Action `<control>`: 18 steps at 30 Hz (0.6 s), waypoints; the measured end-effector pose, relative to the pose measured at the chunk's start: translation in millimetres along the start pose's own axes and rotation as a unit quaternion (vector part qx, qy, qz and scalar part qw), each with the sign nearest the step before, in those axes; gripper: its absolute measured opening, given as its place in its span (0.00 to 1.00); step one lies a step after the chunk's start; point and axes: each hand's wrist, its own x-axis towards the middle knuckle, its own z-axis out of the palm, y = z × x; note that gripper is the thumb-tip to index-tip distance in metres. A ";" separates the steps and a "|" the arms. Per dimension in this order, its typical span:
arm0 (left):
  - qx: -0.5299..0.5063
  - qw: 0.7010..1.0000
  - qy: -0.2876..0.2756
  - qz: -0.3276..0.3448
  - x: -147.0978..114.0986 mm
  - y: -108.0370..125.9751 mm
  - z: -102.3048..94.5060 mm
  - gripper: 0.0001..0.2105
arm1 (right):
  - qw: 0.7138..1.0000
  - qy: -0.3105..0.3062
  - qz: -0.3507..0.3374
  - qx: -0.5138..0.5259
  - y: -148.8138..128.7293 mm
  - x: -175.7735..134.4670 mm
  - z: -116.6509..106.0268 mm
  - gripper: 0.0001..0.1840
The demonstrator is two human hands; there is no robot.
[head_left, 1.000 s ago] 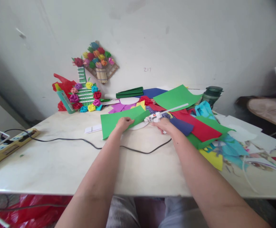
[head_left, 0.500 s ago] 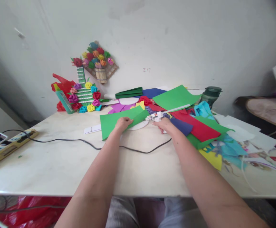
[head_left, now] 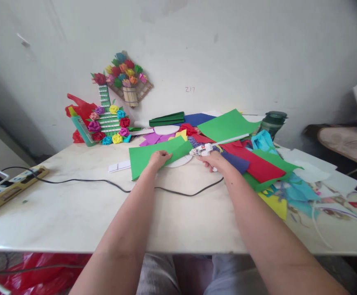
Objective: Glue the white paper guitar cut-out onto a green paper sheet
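Note:
My left hand [head_left: 160,159] pinches the near edge of a green paper sheet [head_left: 143,157], which has a strip folded over along its right part. Under that sheet lies a white rounded piece [head_left: 180,163], only partly showing. A white strip with a printed label [head_left: 119,166] sticks out at the sheet's left. In my right hand [head_left: 212,159] is a white hot glue gun [head_left: 203,150], its nozzle pointing left, close to the sheet's right end. A long glue stick [head_left: 231,140] juts from the gun's back.
A black cord [head_left: 104,180] crosses the table from the power strip [head_left: 15,188]. At the back left stand a glue bottle [head_left: 82,128] and a guitar-shaped craft with paper flowers [head_left: 110,119]. Coloured papers [head_left: 258,162] and a dark green bottle [head_left: 273,123] are on the right.
My right hand and the glue gun have shifted slightly to the right, away from the green sheet's end. My left hand stays in place on the sheet.

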 end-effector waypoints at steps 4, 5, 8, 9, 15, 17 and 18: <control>0.012 1.000 -0.002 0.002 0.8 -0.6 0.3 0.14 | 1.000 0.004 0.000 -0.012 -0.6 0.1 1.3 0.10; 0.012 1.000 -0.004 0.002 0.9 -0.9 0.4 0.14 | 1.000 0.007 0.001 -0.016 -0.3 0.8 1.9 0.10; 0.011 1.000 -0.007 0.002 0.9 -1.6 0.7 0.15 | 0.999 0.017 0.003 -0.033 1.6 4.2 3.3 0.12; 0.010 1.000 -0.007 0.000 0.8 -1.6 0.7 0.15 | 0.999 0.019 0.003 -0.042 2.4 5.7 3.5 0.13; 0.002 1.000 -0.005 -0.002 -0.3 0.2 0.1 0.14 | 0.995 0.028 0.007 -0.092 3.2 10.1 4.0 0.16; 0.003 1.000 -0.006 -0.003 0.0 0.3 -0.1 0.14 | 0.995 0.030 0.009 -0.095 2.0 9.2 4.5 0.17; 0.002 1.000 -0.007 -0.002 0.2 0.2 -0.1 0.14 | 0.995 0.030 0.009 -0.094 1.5 8.8 4.8 0.18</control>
